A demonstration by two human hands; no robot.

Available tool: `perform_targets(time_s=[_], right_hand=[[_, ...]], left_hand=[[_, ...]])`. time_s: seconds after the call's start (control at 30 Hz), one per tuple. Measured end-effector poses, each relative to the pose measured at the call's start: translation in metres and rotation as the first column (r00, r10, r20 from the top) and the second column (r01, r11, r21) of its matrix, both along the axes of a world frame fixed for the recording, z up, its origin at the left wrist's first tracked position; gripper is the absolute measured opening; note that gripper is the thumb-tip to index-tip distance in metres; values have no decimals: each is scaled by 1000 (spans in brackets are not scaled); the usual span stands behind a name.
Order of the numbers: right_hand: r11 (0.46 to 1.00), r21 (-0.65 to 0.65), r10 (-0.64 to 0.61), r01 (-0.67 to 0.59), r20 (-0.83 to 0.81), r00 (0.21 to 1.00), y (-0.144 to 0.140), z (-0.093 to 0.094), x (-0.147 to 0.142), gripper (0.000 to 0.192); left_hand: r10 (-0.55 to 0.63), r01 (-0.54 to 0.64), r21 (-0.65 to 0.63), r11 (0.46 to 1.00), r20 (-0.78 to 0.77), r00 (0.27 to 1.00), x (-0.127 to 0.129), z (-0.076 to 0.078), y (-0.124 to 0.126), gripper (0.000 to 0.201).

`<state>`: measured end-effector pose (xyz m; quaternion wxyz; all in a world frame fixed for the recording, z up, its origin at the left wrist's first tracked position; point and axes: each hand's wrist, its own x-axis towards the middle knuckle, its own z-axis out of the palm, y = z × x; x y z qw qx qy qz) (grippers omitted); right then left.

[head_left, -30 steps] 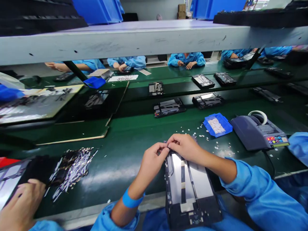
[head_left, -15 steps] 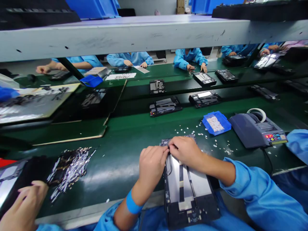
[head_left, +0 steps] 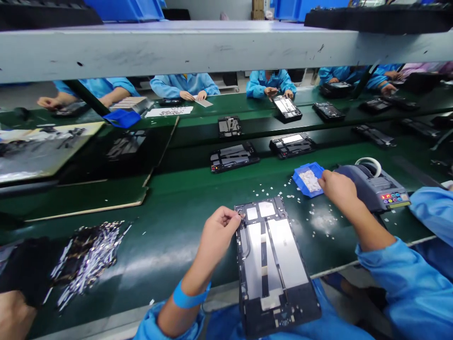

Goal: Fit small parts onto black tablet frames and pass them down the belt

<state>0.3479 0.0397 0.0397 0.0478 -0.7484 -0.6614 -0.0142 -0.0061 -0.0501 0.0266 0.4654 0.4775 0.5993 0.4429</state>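
Note:
An opened tablet [head_left: 288, 252] with bare silver battery panels lies tilted over the bench's near edge, its lower end over my lap. At its upper left corner, my left hand [head_left: 219, 231] pinches with thumb and forefinger. Whatever sits between those fingertips is too small to make out. My right hand [head_left: 339, 190] is away from the tablet, its fingers closed at the right rim of a small blue tray [head_left: 298, 183]. White bits [head_left: 310, 180] fill that tray. The fingertips are partly hidden, so what they hold cannot be told.
A grey tape dispenser [head_left: 375, 184] stands just right of my right hand. Loose white scraps dot the bench around the tray. Left lies a pile of thin strips [head_left: 94, 257], with a co-worker's hand [head_left: 14, 314] nearby. More opened tablets [head_left: 234, 157] sit beyond, below a shelf [head_left: 212, 52].
My right hand has left the tablet's top edge and moved right to the blue tray. My left hand stays at the tablet's corner. The co-worker's hand at left has shifted down and left.

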Motion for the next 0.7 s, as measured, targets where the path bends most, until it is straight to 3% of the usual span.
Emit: perform_targets(time_s=[0.07, 0.13, 0.2, 0.27, 0.37, 0.53, 0.7], right_hand=[[969, 125, 233, -215, -157, 960, -16, 0, -29, 16], [865, 240, 499, -440, -316, 807, -38, 5, -75, 16], [759, 284, 651, -586, -371, 662, -57, 10, -123, 17], [723, 231, 682, -651, -385, 622, -66, 13, -159, 17], [739, 123, 651, -662, -379, 657, -65, 12, -182, 18], [803, 65, 565, -593, -402, 721, -63, 10, -189, 15], [818, 100, 534, -566, -499, 683, -51, 12, -178, 13]], left_hand=[[24, -24, 0, 1000, -23, 999, 1, -1, -1, 19], [51, -50, 10, 999, -43, 998, 3, -1, -1, 19], [77, -75, 31, 997, -66, 995, 4, -1, -1, 19], [92, -87, 59, 994, -89, 992, 6, 0, -3, 19], [115, -98, 110, 989, -156, 981, 7, 2, -9, 17], [142, -74, 210, 975, -330, 933, 10, 4, -21, 12], [105, -62, 164, 984, -268, 958, 8, -3, -22, 14]])
